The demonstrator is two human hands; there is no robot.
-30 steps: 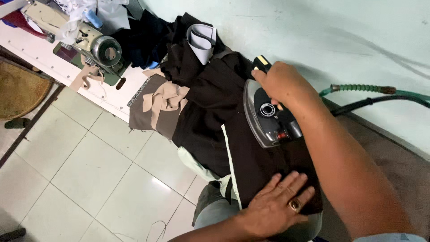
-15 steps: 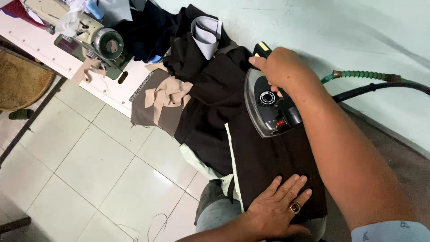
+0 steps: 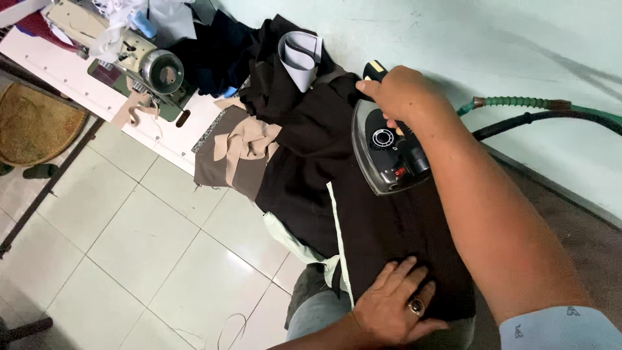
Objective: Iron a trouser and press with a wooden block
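The right hand (image 3: 398, 94) grips the glossy steam iron (image 3: 389, 152) on dark ribbed fabric (image 3: 389, 227). The left hand (image 3: 392, 304) lies flat and spread, pressing the cloth.

Bare forearms, ringed left grip (image 3: 392, 311), right grip (image 3: 398, 94), pale blue short sleeve (image 3: 560, 329)

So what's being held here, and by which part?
The right hand grips the iron by its top handle. The left hand holds nothing, just lies flat on the dark cloth.

Setting: tailoring workshop. Evidence: sewing machine (image 3: 139, 61) on white table (image 3: 58, 71), steam iron (image 3: 389, 152) on dark cloth (image 3: 311, 168), fabric scraps (image 3: 243, 139), tiled floor (image 3: 129, 240).
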